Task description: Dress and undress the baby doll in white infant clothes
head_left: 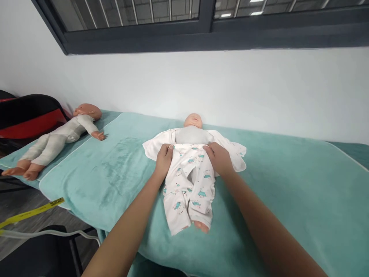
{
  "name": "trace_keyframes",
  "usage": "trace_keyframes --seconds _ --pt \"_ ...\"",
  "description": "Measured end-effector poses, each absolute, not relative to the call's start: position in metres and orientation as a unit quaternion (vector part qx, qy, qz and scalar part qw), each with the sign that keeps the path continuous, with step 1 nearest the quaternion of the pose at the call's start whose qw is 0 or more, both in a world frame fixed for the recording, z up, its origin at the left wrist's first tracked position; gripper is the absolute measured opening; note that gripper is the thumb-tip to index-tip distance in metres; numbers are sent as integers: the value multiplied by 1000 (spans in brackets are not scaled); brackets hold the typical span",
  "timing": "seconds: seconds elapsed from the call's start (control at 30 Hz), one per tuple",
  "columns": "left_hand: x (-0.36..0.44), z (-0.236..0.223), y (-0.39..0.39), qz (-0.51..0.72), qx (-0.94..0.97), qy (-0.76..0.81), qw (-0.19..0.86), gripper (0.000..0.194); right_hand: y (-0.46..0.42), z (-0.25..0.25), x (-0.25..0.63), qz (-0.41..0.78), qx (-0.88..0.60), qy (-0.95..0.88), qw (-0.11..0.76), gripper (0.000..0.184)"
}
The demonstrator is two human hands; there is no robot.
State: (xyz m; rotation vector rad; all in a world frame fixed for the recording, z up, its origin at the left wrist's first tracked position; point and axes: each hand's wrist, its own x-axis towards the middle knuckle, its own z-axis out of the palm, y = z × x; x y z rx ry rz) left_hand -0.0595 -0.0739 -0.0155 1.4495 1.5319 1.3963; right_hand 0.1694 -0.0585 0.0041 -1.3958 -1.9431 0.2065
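The head view leaves the doll (189, 135)'s hips and legs hidden under patterned trousers (177, 175); toes peek from the right cuff, and the forearms are cut off at the near edge. Fingertips tucked at the waistband are hard to make out. The left hand (165, 158) is clamped on the waistband's left corner, the right hand (217, 157) on its right corner. An opened white shirt (158, 144) spreads beneath the doll. A second doll (66, 132) lies far left on the green blanket (115, 161), beside a black-and-red chair (31, 119). The first doll lies mid-blanket, face up, long axis running near to far, head toward the wall (259, 88), feet near.
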Motion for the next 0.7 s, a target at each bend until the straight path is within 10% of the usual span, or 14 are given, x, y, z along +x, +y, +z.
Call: trace_keyframes --seconds 0.4,0.7 --pt "-65 -21 -18 490 528 575 389 17 -17 -3 162 326 -563 -600 466 40" --pt "-74 -16 -16 489 534 526 446 23 -18 13 176 437 -560 -597 372 39"
